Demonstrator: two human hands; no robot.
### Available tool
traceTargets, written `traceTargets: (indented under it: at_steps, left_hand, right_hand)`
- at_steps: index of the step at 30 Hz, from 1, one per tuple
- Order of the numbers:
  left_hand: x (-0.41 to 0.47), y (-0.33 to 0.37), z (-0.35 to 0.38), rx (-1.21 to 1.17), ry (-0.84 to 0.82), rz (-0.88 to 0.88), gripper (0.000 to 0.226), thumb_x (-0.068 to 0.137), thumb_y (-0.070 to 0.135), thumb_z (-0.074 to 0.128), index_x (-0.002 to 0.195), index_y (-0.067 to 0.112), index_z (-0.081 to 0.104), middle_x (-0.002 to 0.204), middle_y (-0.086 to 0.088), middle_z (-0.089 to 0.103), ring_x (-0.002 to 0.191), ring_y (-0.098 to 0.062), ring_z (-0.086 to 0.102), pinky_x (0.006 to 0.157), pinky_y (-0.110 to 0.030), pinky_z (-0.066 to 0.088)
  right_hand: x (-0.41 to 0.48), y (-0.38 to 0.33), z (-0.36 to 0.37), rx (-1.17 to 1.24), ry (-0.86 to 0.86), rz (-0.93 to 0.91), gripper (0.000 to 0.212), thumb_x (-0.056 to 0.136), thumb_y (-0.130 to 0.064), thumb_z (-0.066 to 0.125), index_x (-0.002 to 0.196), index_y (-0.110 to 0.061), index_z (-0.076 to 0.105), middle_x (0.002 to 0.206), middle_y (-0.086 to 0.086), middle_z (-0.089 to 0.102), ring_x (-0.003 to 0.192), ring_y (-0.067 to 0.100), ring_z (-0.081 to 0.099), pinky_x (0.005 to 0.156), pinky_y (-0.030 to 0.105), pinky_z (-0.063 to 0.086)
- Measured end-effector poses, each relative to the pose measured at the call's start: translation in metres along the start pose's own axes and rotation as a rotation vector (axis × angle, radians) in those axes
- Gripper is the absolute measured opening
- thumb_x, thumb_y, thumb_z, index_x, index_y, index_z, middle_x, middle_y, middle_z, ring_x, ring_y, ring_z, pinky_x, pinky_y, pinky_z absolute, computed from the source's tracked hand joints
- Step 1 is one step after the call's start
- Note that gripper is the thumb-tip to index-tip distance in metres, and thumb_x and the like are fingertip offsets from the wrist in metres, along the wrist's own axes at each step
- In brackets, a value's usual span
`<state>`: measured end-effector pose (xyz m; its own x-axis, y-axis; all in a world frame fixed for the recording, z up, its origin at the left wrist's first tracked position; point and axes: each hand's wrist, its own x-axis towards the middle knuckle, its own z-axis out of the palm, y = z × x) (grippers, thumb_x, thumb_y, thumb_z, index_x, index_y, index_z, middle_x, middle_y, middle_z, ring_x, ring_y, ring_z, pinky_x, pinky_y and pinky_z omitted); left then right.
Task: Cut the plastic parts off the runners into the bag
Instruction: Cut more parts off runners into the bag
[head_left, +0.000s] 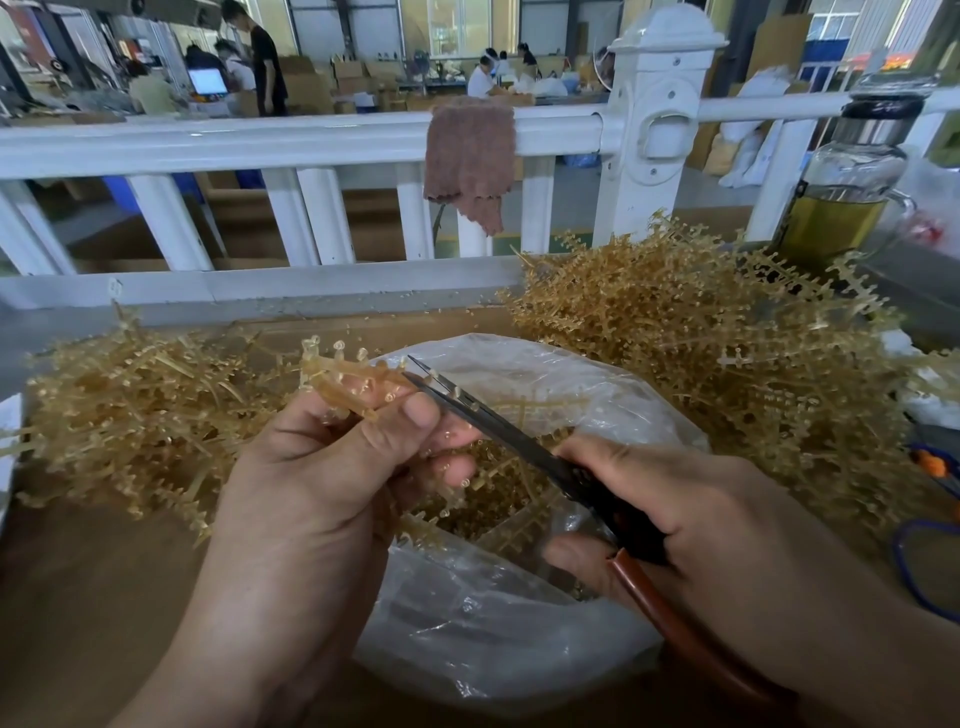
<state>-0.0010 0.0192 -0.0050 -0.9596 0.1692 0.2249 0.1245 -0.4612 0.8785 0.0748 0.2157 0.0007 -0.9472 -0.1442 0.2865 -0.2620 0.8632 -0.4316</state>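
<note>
— What lay around the hands?

— A tall heap of amber runners (701, 338) rose beyond the right hand (701, 519). A flatter heap (130, 415) spread out past the left hand (332, 467). Beneath and between both hands sat the clear bag (519, 623), its mouth open and cut pieces inside.

— And the hands themselves?

— The left pinched a single runner (353, 379) between thumb and curled fingers, above the bag's mouth. The right was wrapped round the handles of the scissors (493, 421). The blades were slightly parted at the runner's end, just beside the left thumb (uncomfortably close).

— What could have gone wrong from there?

— By the look of it, a hurried snip might have nicked that thumb. The small ring parts (340, 345) on the runner's far end hung nearer the bag's rim than its middle. A cut there might have flicked them onto the table (104, 571) instead, and a few loose ones lay scattered beyond the bag.
</note>
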Motion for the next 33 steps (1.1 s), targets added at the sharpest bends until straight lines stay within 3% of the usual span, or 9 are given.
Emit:
traceTargets:
  at_steps: [4, 7, 19, 22, 27, 33]
  left_hand:
    - [0.0003, 0.0016, 0.0001, 0.002, -0.004, -0.009, 0.016, 0.060, 0.010, 0.085, 0.073, 0.017, 0.077, 0.075, -0.009, 0.076, 0.067, -0.017, 0.075, 0.058, -0.026, 0.058]
    - [-0.0004, 0.0014, 0.0002, -0.023, 0.008, -0.015, 0.009, 0.063, 0.018, 0.078, 0.072, 0.018, 0.077, 0.075, -0.009, 0.076, 0.067, -0.016, 0.075, 0.057, -0.025, 0.057]
    - [-0.0005, 0.0009, 0.0004, -0.035, 0.021, -0.043, 0.012, 0.060, 0.017, 0.082, 0.070, 0.019, 0.076, 0.071, -0.008, 0.074, 0.063, -0.017, 0.074, 0.056, -0.025, 0.058]
    - [0.0002, 0.0008, -0.0009, -0.022, 0.003, -0.045, 0.018, 0.062, 0.009, 0.087, 0.071, 0.019, 0.075, 0.071, -0.008, 0.074, 0.065, -0.018, 0.074, 0.057, -0.026, 0.058]
    - [-0.0006, 0.0006, -0.0012, -0.024, 0.000, -0.038, 0.007, 0.066, 0.021, 0.078, 0.072, 0.019, 0.075, 0.073, -0.008, 0.074, 0.068, -0.018, 0.074, 0.058, -0.026, 0.058]
    - [-0.0008, 0.0013, -0.0004, -0.026, 0.001, -0.040, 0.005, 0.064, 0.019, 0.078, 0.069, 0.019, 0.075, 0.071, -0.007, 0.073, 0.066, -0.017, 0.074, 0.057, -0.025, 0.057]
  right_hand:
    - [0.0010, -0.0011, 0.0028, -0.001, 0.032, -0.026, 0.045, 0.082, -0.071, 0.046, 0.117, -0.044, 0.049, 0.076, -0.020, 0.058, 0.070, -0.002, 0.058, 0.057, 0.015, 0.047]
    - [0.0010, -0.0010, 0.0043, -0.007, 0.054, -0.040, 0.046, 0.085, -0.069, 0.047, 0.120, -0.039, 0.050, 0.074, -0.020, 0.056, 0.067, -0.003, 0.056, 0.057, 0.011, 0.044]
    - [0.0006, 0.0005, 0.0071, -0.005, 0.079, -0.022, 0.054, 0.082, -0.072, 0.043, 0.126, -0.042, 0.040, 0.085, -0.013, 0.066, 0.076, 0.001, 0.063, 0.061, 0.023, 0.053]
    - [0.0011, 0.0012, 0.0074, -0.001, 0.082, -0.031, 0.054, 0.082, -0.070, 0.044, 0.127, -0.042, 0.041, 0.086, -0.012, 0.066, 0.076, 0.001, 0.063, 0.063, 0.022, 0.051]
    - [0.0024, 0.0027, 0.0088, -0.015, 0.092, -0.046, 0.049, 0.083, -0.069, 0.044, 0.125, -0.043, 0.043, 0.081, -0.015, 0.064, 0.072, 0.000, 0.061, 0.060, 0.020, 0.049]
    - [0.0021, 0.0042, 0.0103, 0.000, 0.099, -0.067, 0.045, 0.084, -0.066, 0.049, 0.123, -0.043, 0.047, 0.078, -0.015, 0.062, 0.068, -0.001, 0.059, 0.056, 0.017, 0.047]
